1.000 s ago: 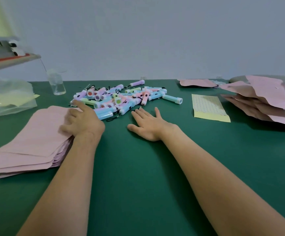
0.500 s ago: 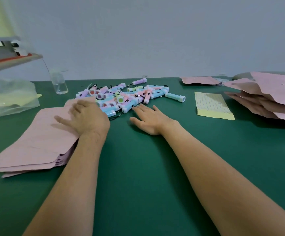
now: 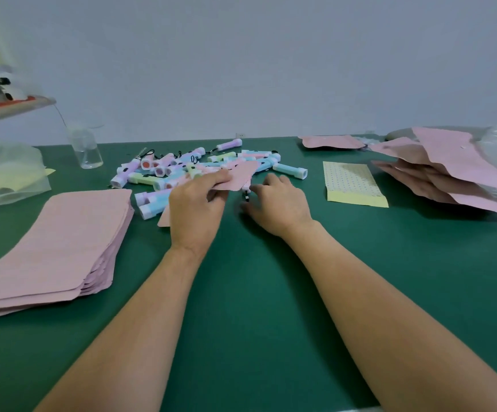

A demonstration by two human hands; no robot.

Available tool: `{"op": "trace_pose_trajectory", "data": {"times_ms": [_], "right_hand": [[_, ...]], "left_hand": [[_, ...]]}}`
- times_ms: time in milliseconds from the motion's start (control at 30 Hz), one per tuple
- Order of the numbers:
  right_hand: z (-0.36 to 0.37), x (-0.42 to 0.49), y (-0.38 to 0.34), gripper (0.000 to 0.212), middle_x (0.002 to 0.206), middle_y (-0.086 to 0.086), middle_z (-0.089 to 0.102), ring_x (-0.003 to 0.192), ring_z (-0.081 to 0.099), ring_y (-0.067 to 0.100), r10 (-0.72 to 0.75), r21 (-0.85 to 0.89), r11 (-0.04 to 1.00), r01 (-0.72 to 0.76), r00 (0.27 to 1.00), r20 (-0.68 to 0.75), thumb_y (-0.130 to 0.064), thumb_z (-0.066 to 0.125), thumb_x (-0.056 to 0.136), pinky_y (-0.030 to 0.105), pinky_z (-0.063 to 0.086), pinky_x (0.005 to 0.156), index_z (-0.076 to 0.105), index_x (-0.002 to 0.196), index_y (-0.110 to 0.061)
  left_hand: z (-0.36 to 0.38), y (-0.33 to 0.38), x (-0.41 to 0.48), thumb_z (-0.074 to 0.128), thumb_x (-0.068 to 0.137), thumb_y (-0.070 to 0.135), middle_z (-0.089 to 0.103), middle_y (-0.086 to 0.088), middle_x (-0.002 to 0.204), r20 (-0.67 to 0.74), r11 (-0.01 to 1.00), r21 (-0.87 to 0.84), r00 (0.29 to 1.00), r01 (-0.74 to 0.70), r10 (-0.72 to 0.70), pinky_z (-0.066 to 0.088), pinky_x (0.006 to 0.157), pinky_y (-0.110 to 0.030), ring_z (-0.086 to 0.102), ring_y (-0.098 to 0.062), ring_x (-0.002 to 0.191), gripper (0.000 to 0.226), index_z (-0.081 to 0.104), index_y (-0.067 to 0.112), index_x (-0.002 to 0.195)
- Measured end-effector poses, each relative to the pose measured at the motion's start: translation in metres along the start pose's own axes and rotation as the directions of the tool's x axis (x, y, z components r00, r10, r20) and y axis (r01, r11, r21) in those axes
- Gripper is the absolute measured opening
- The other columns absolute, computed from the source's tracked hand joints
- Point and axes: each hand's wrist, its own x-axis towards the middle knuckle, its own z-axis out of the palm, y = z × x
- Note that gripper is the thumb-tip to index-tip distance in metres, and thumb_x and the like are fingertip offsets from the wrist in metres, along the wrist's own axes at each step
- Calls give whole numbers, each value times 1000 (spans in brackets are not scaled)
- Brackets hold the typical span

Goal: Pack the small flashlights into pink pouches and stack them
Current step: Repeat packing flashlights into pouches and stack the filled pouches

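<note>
The green table (image 3: 241, 292) runs under both my forearms and out past my fingers to the wall. Off to the outside of my left hand (image 3: 195, 209) lies the stack of flat pink pouches (image 3: 54, 242), its near edge fanned and its far corner close to my knuckles. Well away on the outside of my right hand (image 3: 282, 206) sits a loose heap of pouches (image 3: 449, 173), puffed and overlapping, with one more pouch (image 3: 330, 141) lying alone beyond it by the wall. Far out past the flat stack is a clear plastic bag (image 3: 6, 173) with something pale yellow inside.

Just beyond my fingertips spreads the pile of small flashlights (image 3: 181, 171), pastel blue, purple, green and pink, many with black wrist cords; two blue ones lie right beside my left hand. A little to the outside of my right hand rests a yellow sheet (image 3: 351, 182) printed with rows of tiny dots, too small to read as writing. A clear cup (image 3: 86, 150) stands beyond the flat stack.

My left hand pinches a single pink pouch (image 3: 238, 176) between thumb and fingers, its far end raised over the pile. My right hand is curled just beside it, fingertips at a small flashlight (image 3: 245, 193) poking out under the pouch's edge; blur keeps me from telling whether I grip it
</note>
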Motion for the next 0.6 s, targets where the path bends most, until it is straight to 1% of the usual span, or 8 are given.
{"op": "trace_pose_trajectory", "data": {"times_ms": [133, 233, 300, 333, 400, 467, 533, 600], "right_hand": [[1, 2, 2, 37, 105, 4, 60, 108, 53, 28, 29, 67, 997, -33, 997, 67, -56, 54, 99, 39, 43, 84, 72, 98, -23], [-2, 5, 4, 28, 109, 4, 63, 108, 54, 29, 21, 98, 995, -31, 995, 96, -45, 56, 101, 38, 38, 79, 68, 98, -20], [-5, 3, 8, 27, 111, 5, 60, 109, 52, 28, 1, 80, 997, -13, 990, 140, -40, 53, 103, 40, 39, 82, 66, 98, -17], [-7, 1, 12, 26, 110, 4, 60, 108, 51, 28, -14, 85, 996, 1, 989, 147, -38, 51, 103, 41, 41, 84, 65, 95, -16], [-11, -7, 23, 22, 101, 0, 62, 101, 55, 25, -35, 153, 988, 15, 991, 129, -34, 53, 99, 41, 44, 83, 63, 89, -17], [-17, -16, 34, 20, 88, -3, 66, 89, 61, 24, -12, 286, 958, -27, 991, 134, -33, 57, 93, 40, 51, 77, 64, 83, -17], [-21, -21, 40, 23, 84, 1, 69, 83, 64, 26, 2, 363, 930, -64, 986, 168, -34, 60, 89, 44, 56, 77, 68, 82, -13], [-25, -23, 40, 27, 84, 5, 71, 84, 66, 27, 18, 407, 908, -94, 982, 187, -35, 59, 87, 48, 56, 80, 70, 82, -11]], "left_hand": [[8, -3, 0, 72, 93, 20, 69, 12, 100, 84, 941, -77, 943, 329, -322, 49, 76, -17, 62, 0, 80, 35, 57, 32, 122], [12, -7, 2, 70, 94, 19, 58, 22, 103, 120, 897, -113, 902, 427, -414, 40, 69, -3, 54, 21, 83, 35, 50, 31, 121], [12, -9, 4, 67, 96, 22, 55, 19, 90, 117, 878, -79, 880, 471, -461, 37, 62, -2, 53, 19, 76, 14, 55, 22, 102], [12, -10, 5, 66, 97, 23, 51, 14, 79, 102, 871, -67, 871, 487, -480, 36, 56, -5, 53, 10, 67, 17, 52, 21, 87], [14, -12, 5, 64, 98, 25, 33, 8, 67, 72, 882, -33, 881, 470, -467, 32, 50, -15, 37, -9, 56, 43, 33, 21, 69], [14, -9, 5, 61, 101, 24, 26, 6, 66, 47, 912, -5, 911, 410, -410, 26, 52, -23, 26, -11, 57, 49, 26, 20, 67], [14, -7, 4, 59, 102, 21, 36, 11, 66, 9, 956, 19, 956, 292, -293, 29, 57, -22, 37, -6, 60, 41, 39, 23, 66], [12, -1, 3, 61, 102, 18, 62, 16, 83, -50, 988, 46, 988, 148, -145, 37, 68, -7, 52, 3, 77, 18, 73, 20, 89]]}}
